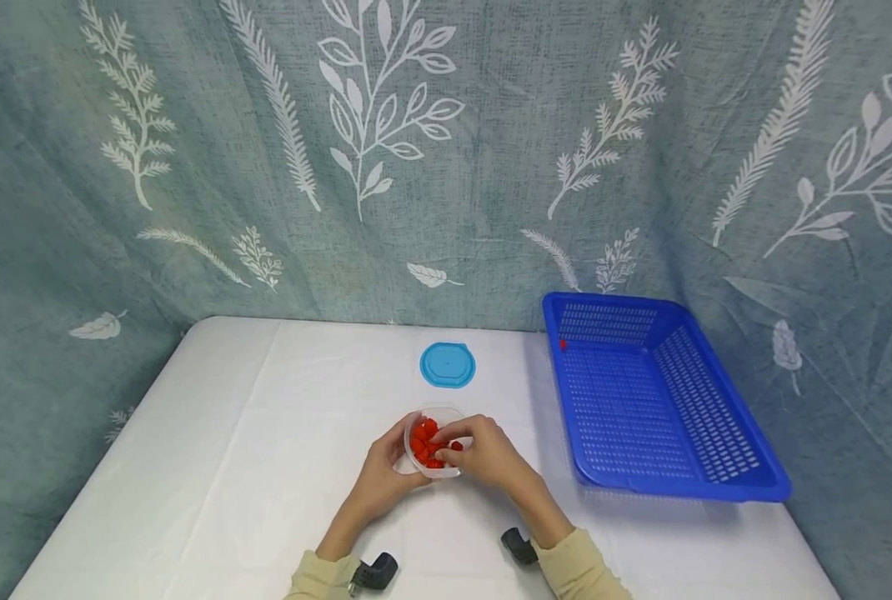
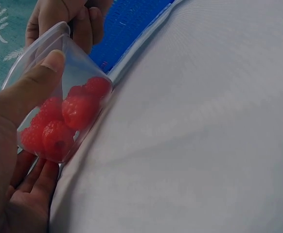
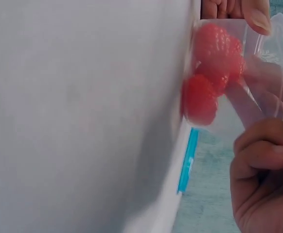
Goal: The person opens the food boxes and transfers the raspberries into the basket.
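From the head view, a clear cup [image 1: 431, 442] of red berries [image 1: 425, 440] stands on the white table [image 1: 266, 467], near the middle and toward the near edge. The left hand [image 1: 386, 471] comes in from the near left, forearm angled up to the right, and its fingers curl round the cup's left side. The right hand [image 1: 483, 454] comes in from the near right, its fingers bent over the cup's right rim and touching the berries. A round blue lid [image 1: 448, 365] lies farther back, apart from the cup. A blue basket [image 1: 652, 396] sits to the right, with one small red piece [image 1: 563, 344] in its far left corner.

In the left wrist view, the left hand [image 2: 15, 145] grips the cup [image 2: 78, 73]: thumb pressed on its wall, fingers under it. The berries [image 2: 68, 116] fill its bottom. The right hand [image 2: 68, 19] holds the far rim.

In the right wrist view, the right hand [image 3: 263, 170] has its fingers curled at the cup [image 3: 258, 58], above the berries [image 3: 209, 73]; whether it pinches a berry I cannot tell.
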`<state>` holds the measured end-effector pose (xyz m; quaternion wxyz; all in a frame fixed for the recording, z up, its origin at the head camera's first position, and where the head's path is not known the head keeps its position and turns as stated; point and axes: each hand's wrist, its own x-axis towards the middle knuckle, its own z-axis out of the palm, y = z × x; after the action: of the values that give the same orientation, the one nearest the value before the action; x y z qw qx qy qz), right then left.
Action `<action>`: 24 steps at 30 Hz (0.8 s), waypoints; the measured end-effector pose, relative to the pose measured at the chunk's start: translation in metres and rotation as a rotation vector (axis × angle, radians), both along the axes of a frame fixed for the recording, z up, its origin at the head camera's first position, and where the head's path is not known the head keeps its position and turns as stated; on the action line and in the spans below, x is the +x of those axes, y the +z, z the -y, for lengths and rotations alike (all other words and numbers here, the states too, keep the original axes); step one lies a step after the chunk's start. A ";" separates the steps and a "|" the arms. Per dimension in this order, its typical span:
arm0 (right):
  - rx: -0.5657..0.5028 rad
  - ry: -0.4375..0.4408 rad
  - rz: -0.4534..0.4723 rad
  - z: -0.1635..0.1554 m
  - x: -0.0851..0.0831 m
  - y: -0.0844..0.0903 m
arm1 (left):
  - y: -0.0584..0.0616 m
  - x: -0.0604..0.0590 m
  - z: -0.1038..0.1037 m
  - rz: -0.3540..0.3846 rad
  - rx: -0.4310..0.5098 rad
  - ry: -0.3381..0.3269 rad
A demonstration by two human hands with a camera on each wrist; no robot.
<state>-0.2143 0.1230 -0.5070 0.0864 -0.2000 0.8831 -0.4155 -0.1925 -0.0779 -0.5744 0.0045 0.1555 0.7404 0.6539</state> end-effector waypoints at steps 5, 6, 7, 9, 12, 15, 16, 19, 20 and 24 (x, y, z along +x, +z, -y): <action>-0.025 -0.075 0.051 0.004 -0.001 0.001 | 0.002 0.001 -0.001 0.000 -0.013 0.015; -0.014 -0.082 0.059 0.005 -0.001 0.001 | 0.002 0.001 -0.002 0.000 -0.014 0.017; -0.004 -0.086 0.062 0.005 -0.002 0.002 | 0.002 0.001 -0.002 -0.001 -0.013 0.019; 0.013 -0.093 0.064 0.007 -0.002 0.003 | 0.002 0.001 -0.002 -0.003 -0.008 0.021; 0.019 -0.110 0.067 0.009 -0.003 0.004 | 0.002 0.000 -0.001 -0.007 0.008 0.023; 0.037 -0.117 0.055 0.011 -0.003 0.004 | 0.001 -0.001 -0.001 -0.010 0.021 0.021; 0.047 -0.118 0.054 0.011 -0.002 0.005 | 0.000 -0.001 -0.001 -0.013 0.024 0.022; 0.099 -0.093 0.011 0.010 0.001 0.005 | -0.001 -0.002 -0.001 -0.007 0.019 0.027; 0.110 -0.083 -0.001 0.010 0.002 0.005 | -0.001 -0.002 -0.001 -0.004 0.016 0.029; 0.133 -0.064 -0.040 0.009 0.005 0.004 | -0.002 -0.001 -0.001 -0.007 0.007 0.035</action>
<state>-0.2092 0.1141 -0.5032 0.0684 -0.1736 0.9162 -0.3546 -0.1934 -0.0767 -0.5761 -0.0099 0.1449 0.7408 0.6558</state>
